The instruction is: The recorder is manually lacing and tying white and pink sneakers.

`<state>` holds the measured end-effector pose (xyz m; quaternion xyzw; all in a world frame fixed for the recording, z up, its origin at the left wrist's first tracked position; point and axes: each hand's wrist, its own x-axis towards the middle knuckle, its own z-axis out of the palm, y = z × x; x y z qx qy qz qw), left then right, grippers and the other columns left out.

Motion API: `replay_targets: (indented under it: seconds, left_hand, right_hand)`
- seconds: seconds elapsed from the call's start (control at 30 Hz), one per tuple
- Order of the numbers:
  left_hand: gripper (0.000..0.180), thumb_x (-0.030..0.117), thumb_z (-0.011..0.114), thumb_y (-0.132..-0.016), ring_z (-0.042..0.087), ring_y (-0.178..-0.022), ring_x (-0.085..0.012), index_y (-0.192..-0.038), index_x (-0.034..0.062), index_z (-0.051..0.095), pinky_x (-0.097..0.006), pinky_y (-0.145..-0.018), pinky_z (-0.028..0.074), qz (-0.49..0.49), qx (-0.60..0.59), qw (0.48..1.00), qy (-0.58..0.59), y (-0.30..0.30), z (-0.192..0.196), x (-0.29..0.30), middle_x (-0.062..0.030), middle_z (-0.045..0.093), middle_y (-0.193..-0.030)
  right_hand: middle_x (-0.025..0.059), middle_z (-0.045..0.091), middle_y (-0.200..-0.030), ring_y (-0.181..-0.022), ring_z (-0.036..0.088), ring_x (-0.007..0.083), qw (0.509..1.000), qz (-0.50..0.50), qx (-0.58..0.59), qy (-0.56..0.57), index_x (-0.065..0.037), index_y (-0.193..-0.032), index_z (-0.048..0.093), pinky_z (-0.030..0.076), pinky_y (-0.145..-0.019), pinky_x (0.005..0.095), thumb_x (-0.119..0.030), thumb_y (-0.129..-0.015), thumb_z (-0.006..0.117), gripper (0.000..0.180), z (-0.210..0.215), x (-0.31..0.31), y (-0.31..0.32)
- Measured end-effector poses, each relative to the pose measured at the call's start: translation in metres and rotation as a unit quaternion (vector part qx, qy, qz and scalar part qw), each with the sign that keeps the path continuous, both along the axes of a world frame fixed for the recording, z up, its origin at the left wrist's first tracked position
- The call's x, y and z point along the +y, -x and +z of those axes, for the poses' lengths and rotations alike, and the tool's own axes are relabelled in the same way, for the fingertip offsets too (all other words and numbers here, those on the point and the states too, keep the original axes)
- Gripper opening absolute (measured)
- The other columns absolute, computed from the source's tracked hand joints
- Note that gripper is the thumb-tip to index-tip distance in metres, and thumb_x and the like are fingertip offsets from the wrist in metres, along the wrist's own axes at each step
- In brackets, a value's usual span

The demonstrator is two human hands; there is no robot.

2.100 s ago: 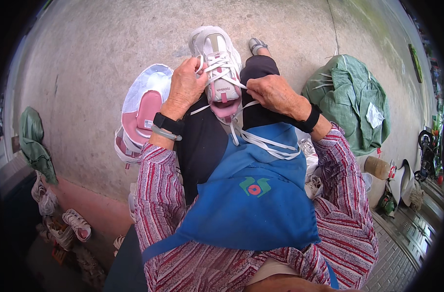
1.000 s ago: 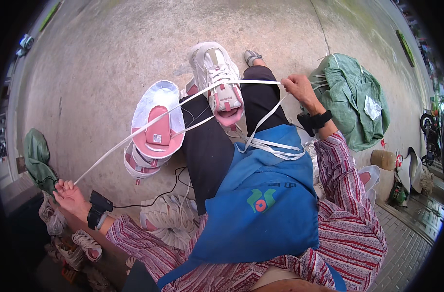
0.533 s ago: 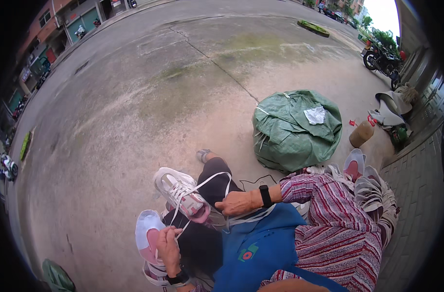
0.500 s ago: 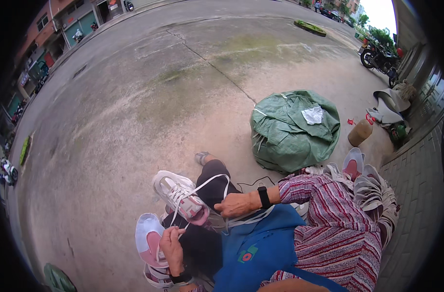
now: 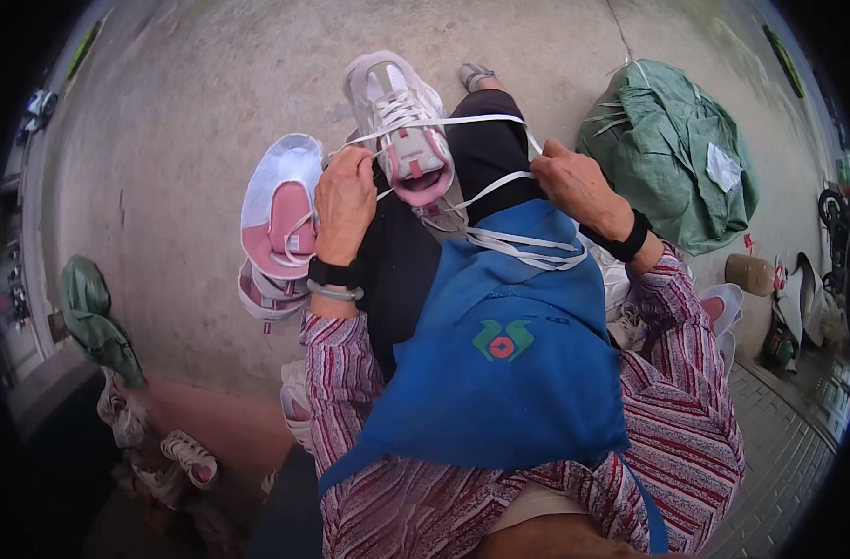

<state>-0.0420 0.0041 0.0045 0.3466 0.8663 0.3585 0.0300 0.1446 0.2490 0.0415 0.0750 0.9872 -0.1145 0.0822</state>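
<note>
Resting on the person's black-trousered knee, the white and pink sneaker [image 5: 401,126] is sitting toe outward with its opening facing the body, which is keeping the eyelets within easy reach of both hands. The left hand [image 5: 344,200] is curling closed around one run of the white shoelace [image 5: 462,119] just beside the shoe's heel, while the right hand [image 5: 574,186] is pinching the other end, its fingers closed, so the lace is stretching taut across the knee between them (tension like this seems meant to draw the lacing snug). Spare loops of lace are lying slack on the blue apron [image 5: 499,354], within reach of the right hand. A second pink-lined sneaker [image 5: 280,210] is lying just left of the left wrist on the concrete ground [image 5: 183,140], close enough to be the pair's other half. A green sack [image 5: 672,149] is sitting well to the right.
</note>
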Motion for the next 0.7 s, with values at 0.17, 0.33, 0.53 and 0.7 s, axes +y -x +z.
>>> replay_targets:
  seconds: [0.17,0.33,0.53,0.7]
  left_hand:
    - [0.018,0.018,0.051,-0.086,0.057,-0.084,-0.0349,-0.091,0.0018,0.059,-0.04,-0.073,0.044,0.038,-0.074,0.995,0.06,0.004,-0.015,-0.016,-0.0175,0.06,-0.087]
    - [0.023,0.02,0.046,-0.087,0.055,-0.089,-0.0336,-0.09,-0.0007,0.057,-0.039,-0.078,0.042,0.005,-0.143,0.989,0.028,0.011,-0.002,-0.013,-0.0184,0.058,-0.093]
    - [0.027,0.023,0.046,-0.087,0.056,-0.086,-0.0321,-0.089,-0.0016,0.056,-0.036,-0.076,0.043,-0.023,-0.113,0.989,0.097,0.026,-0.003,-0.003,-0.0187,0.059,-0.088]
    - [0.027,0.024,0.05,-0.084,0.059,-0.073,-0.0289,-0.084,-0.0008,0.06,-0.035,-0.068,0.045,0.013,-0.204,0.979,0.001,0.029,-0.01,-0.008,-0.0165,0.062,-0.077]
  right_hand:
    - [0.0115,0.051,-0.091,-0.076,0.059,0.0313,0.978,0.048,0.122,0.163,-0.007,-0.1,0.059,0.049,-0.065,0.0388,-0.009,-0.079,0.06,0.022,0.005,-0.045,0.013]
    - [0.0088,0.048,-0.089,-0.072,0.059,0.0259,0.977,0.194,0.024,0.084,-0.005,-0.089,0.056,0.049,-0.062,0.0362,-0.006,-0.078,0.058,0.011,-0.001,-0.06,0.019]
    - [0.0119,0.047,-0.085,-0.069,0.057,0.0289,0.981,0.114,0.06,0.146,-0.004,-0.088,0.055,0.047,-0.058,0.0378,-0.004,-0.077,0.055,0.011,-0.005,-0.047,0.03]
    - [0.0115,0.047,-0.085,-0.068,0.057,0.0287,0.989,0.118,0.046,0.079,-0.004,-0.088,0.055,0.047,-0.055,0.0388,-0.005,-0.077,0.055,0.011,0.003,-0.049,0.032]
